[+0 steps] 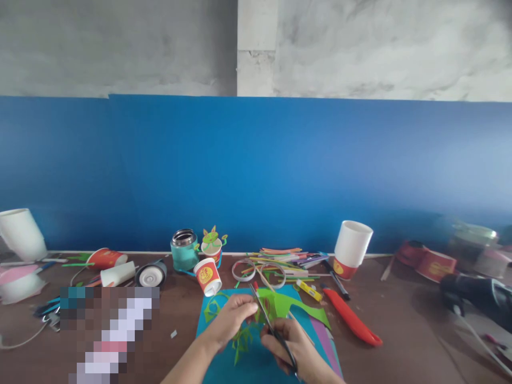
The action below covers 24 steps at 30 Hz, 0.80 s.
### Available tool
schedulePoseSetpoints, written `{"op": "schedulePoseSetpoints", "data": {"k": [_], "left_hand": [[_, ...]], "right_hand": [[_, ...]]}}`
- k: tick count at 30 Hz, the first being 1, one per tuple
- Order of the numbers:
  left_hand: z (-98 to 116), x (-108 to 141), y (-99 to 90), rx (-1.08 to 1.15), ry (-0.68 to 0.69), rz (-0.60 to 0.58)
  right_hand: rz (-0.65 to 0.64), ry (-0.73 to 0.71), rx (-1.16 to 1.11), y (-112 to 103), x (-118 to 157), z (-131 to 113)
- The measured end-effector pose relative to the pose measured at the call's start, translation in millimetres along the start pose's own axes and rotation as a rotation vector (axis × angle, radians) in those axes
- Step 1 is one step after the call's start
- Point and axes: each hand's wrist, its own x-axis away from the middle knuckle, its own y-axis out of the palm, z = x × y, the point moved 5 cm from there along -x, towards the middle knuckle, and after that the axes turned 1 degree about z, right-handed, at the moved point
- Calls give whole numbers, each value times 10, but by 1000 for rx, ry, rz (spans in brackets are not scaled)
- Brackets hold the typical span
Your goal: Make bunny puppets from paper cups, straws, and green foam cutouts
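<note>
The paper [282, 305] at six o'clock is bright green, the sheet [250, 368] blue; the cups [354, 242] at four are white, red-banded, yellow-emblemed; the surface [404, 325] is brown.

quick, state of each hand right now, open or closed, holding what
Left hand: closed in a pinch, apparently on a bright green paper piece.
Right hand: closed around black-handled metal scissors.

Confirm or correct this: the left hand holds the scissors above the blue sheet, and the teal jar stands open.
Wrong hand: the head view shows the right hand holding the scissors above the blue sheet. The teal jar does stand open.
</note>
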Motion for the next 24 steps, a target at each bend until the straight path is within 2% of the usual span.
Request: {"op": "schedulePoseSetpoints", "data": {"k": [3,7,12,17,20,24], "left_hand": [[7,-3,-24,31,8,40],[55,-15,-8,-3,91,-17],[-11,-50,-24,-20,9,-9],[38,-72,-99,-6,79,116],[23,-75,-120,-18,31,149],[-9,-64,-92,71,-42,116]], "right_hand": [[-4,-3,7,-3,-5,22],[-10,-10,38,4,0,9],[13,6,53,-3,1,0],[25,-14,24,-43,-39,49],[84,-19,41,-84,-58,58],[97,-7,47,-76,-46,31]]}}
